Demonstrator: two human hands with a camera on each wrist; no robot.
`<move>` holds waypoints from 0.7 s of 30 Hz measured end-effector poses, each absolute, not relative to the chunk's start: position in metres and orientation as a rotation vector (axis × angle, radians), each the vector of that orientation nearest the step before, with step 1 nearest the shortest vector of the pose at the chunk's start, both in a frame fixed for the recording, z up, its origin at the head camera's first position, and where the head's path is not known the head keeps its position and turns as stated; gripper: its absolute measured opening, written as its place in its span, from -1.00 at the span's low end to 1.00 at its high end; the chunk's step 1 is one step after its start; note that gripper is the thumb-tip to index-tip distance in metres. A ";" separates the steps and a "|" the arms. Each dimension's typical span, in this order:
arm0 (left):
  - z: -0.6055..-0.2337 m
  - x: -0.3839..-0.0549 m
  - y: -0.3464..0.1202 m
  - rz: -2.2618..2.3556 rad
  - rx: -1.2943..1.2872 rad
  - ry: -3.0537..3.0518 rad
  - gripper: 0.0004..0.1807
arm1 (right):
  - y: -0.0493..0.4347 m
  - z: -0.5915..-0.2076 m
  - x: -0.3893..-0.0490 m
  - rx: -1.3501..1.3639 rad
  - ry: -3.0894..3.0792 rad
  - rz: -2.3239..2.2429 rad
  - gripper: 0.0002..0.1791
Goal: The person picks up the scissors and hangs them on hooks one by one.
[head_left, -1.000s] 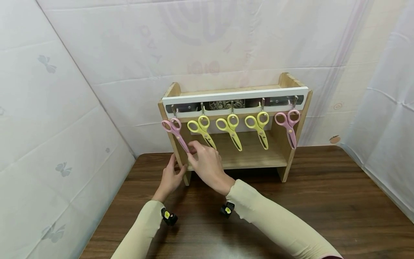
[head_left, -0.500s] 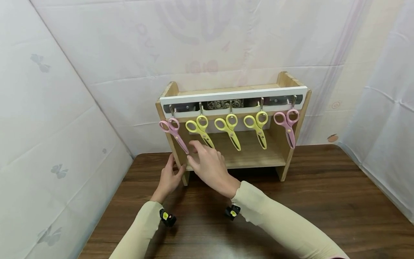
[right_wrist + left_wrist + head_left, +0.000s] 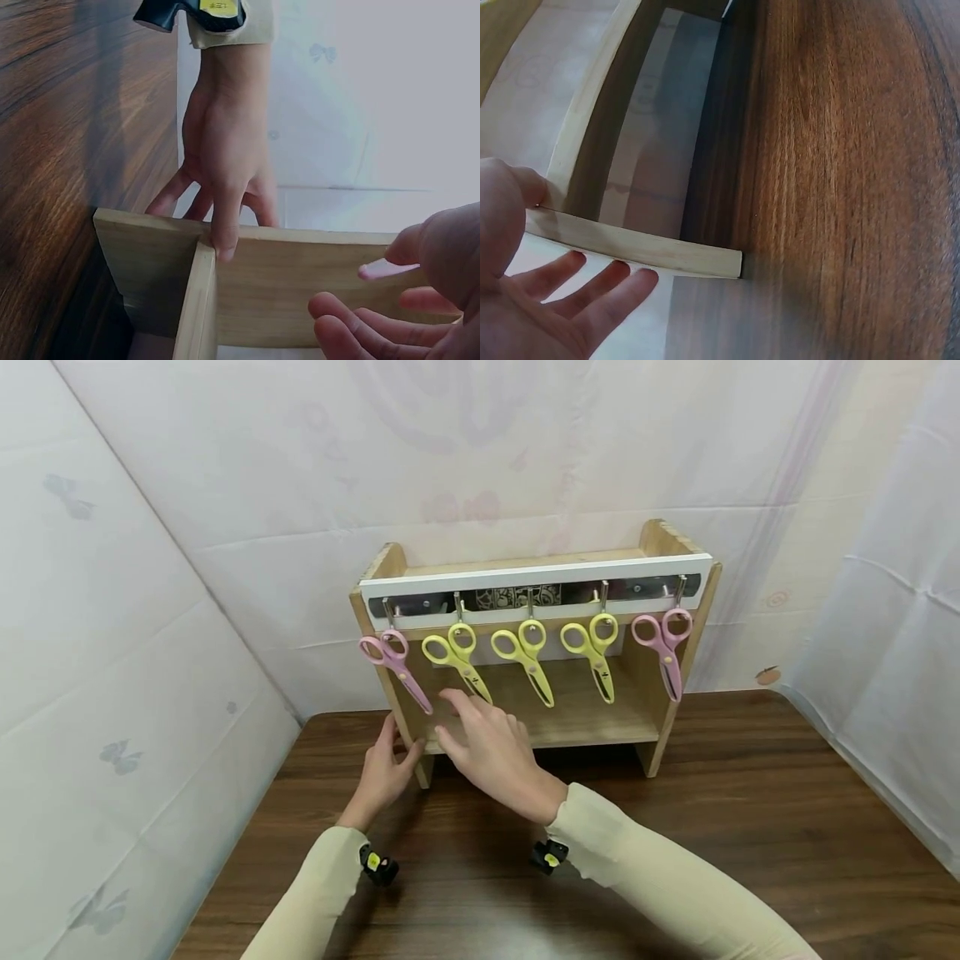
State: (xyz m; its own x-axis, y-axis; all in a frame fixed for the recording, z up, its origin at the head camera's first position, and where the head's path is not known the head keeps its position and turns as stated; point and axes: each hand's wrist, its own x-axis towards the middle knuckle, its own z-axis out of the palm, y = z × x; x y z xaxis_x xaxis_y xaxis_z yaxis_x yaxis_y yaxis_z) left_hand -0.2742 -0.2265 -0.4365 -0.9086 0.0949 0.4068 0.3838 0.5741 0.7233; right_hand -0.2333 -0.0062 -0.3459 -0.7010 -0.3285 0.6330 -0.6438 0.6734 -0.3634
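My left hand [image 3: 382, 772] grips the left side panel of a wooden shelf [image 3: 647, 760] low down, thumb on the inner side and fingers along the outer face, as the right wrist view shows. Pink scissors [image 3: 401, 672] hang by one handle loop from the leftmost hook, blades pointing down and right. Just right of their tip is my right hand [image 3: 495, 752], thumb and fingers parted with nothing between them. Further along the row hang yellow scissors [image 3: 525, 656] on the middle hooks and other pink scissors [image 3: 666, 652] at the right end.
The hooks sit on a white-edged rail [image 3: 562, 568] across the shelf's upper front. The shelf stands on a dark wood-grain table [image 3: 750, 827], close to a pale cloth backdrop [image 3: 525, 460]. Another cloth wall [image 3: 120, 652] rises on the left.
My right hand has let go of the left pink scissors' tip and drawn slightly right, its fingers spreading. The left hand keeps its hold on the shelf, and the view has shifted slightly.
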 end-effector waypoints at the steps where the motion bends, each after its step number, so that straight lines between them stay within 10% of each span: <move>1: -0.436 -0.273 -0.227 -1.241 -0.395 -2.489 -0.32 | -0.005 -0.346 -0.232 0.759 -2.363 0.788 -0.54; 21: -0.431 -0.224 -0.228 -0.825 -0.342 -2.437 0.23 | 0.060 -0.375 -0.206 0.940 -2.275 0.673 -0.45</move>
